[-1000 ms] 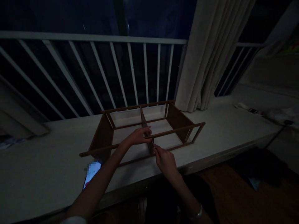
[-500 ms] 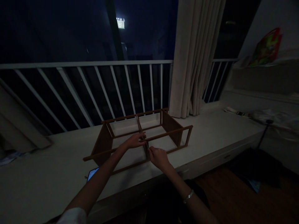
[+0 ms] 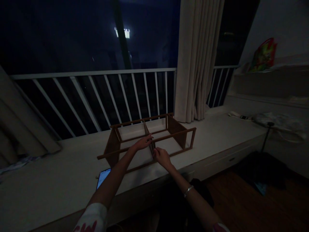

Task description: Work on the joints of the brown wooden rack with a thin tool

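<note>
A brown wooden shelf frame (image 3: 177, 136) lies on its side on a pale ledge, with a thin divider across its middle. My left hand (image 3: 143, 142) is at the near upper rail where the divider meets it, its fingers over the rail and partly stretched. Just below and to the right, my right hand (image 3: 162, 157) is closed in a pinch beside the divider. Whatever it pinches is too small and dark to make out. A lit phone (image 3: 103, 178) lies on the ledge, partly covered by my left forearm.
White railings (image 3: 120, 93) and a dark window stand behind the frame. A beige curtain (image 3: 193, 64) hangs at its far right corner. The pale ledge (image 3: 212, 138) has drawers below its front edge. A whitish bag (image 3: 277, 122) with straps lies at the right.
The view has shifted slightly, moving the frame's left end rightward in the picture. My left fingers look more stretched. A thin piece between my hands earlier no longer shows clearly.
</note>
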`<state>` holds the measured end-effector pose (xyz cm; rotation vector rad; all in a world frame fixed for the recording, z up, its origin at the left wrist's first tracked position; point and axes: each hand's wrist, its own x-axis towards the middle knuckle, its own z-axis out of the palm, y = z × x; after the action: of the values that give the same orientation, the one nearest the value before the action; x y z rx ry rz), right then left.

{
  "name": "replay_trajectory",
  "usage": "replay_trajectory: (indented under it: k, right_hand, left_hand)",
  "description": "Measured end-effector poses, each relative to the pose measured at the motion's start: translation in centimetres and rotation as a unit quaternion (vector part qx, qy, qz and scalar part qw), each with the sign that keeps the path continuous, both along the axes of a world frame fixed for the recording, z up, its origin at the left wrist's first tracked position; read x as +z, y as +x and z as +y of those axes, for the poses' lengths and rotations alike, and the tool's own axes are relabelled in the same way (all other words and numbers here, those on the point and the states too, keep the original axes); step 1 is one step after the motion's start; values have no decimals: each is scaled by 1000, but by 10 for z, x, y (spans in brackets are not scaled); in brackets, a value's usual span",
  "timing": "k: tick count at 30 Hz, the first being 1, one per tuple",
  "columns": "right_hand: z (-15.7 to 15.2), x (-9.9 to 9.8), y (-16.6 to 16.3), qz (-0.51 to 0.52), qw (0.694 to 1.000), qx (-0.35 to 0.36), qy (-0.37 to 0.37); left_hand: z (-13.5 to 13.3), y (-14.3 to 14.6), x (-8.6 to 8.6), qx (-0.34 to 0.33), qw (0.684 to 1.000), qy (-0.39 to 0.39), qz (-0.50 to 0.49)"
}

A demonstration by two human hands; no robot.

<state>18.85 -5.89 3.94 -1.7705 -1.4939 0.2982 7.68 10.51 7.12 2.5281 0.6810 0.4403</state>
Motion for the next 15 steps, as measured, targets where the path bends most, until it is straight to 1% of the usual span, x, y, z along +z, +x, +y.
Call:
replay_trajectory:
  k: [3, 6, 10, 15]
  right_hand:
    - [6, -10, -4, 61, 998, -1, 21]
    - [14, -20, -8, 133, 990, 19, 41]
    - [23, -30, -11, 235, 968, 37, 80]
    - [25, -33, -11, 320, 938, 62, 119]
  left_hand:
    - [-1, -1, 0, 1, 1000, 7, -10]
    - [-2, -1, 0, -1, 1000, 15, -14]
    - [-6, -2, 1, 6, 1000, 15, -20]
    - [-8, -5, 3, 1, 1000, 0, -19]
